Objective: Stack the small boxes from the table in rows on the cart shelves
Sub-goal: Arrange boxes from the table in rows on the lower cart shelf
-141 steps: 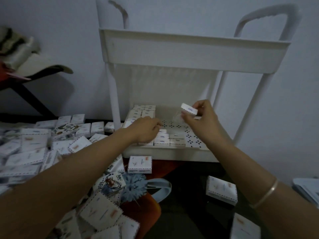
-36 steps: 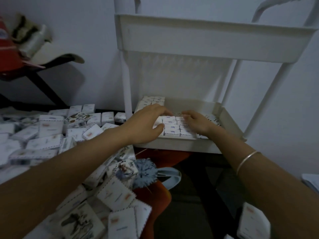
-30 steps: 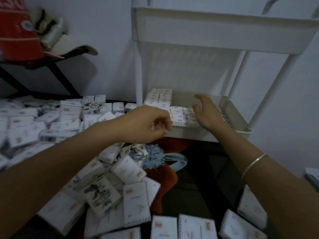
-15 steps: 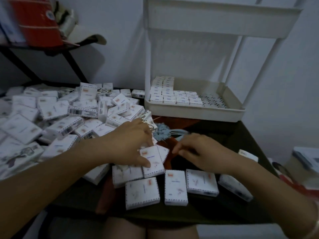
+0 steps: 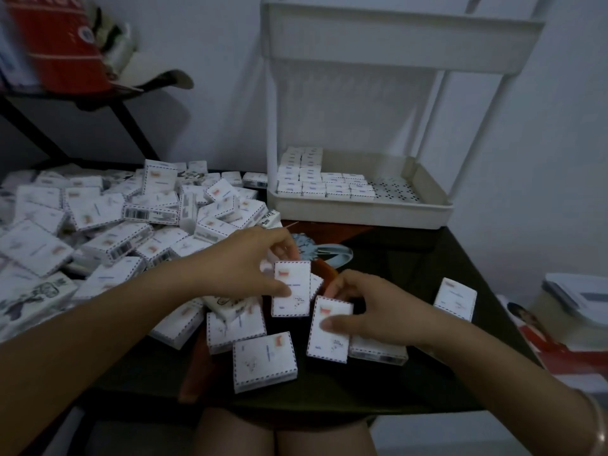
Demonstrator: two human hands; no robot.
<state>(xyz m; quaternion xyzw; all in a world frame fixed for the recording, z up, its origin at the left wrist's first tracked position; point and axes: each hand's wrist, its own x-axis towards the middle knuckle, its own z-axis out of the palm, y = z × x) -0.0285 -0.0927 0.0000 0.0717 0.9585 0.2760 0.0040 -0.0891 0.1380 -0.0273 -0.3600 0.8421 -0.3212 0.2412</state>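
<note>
- Seen from above, a person's two bare forearms reach forward over a dark table (image 5: 411, 258).
- The left hand (image 5: 250, 268) grips one small white box (image 5: 291, 287) with a dashed, airmail-style border. The thumb presses on its printed face, the fingers are curled behind its top edge, and the face is turned toward the camera.
- The right hand (image 5: 371, 307) grips a second box (image 5: 329, 337) of the same kind, just beside the first and lower to its right. The thumb lies across the face and the fingers are curled over the top edge.
- The two held boxes come very close at one corner; whether they touch cannot be told.
- More loose boxes lie flat near the front of the table: one front box (image 5: 263, 360) sits below the left hand's box, and a lone box (image 5: 455, 297) sits apart near the right edge.
- A large jumbled pile (image 5: 115, 225) of the same boxes covers the left half of the table.
- A white cart (image 5: 394, 41) stands at the far right of the table. Its lower shelf (image 5: 358, 212) is a tray with a perforated floor.
- On that shelf, the shelved boxes (image 5: 316, 182) sit in neat rows at the left side — the perforated floor shows to their right.
- A red bag (image 5: 56, 41) sits on a dark rack at upper left, and a thin bangle (image 5: 595, 419) circles the right wrist.
</note>
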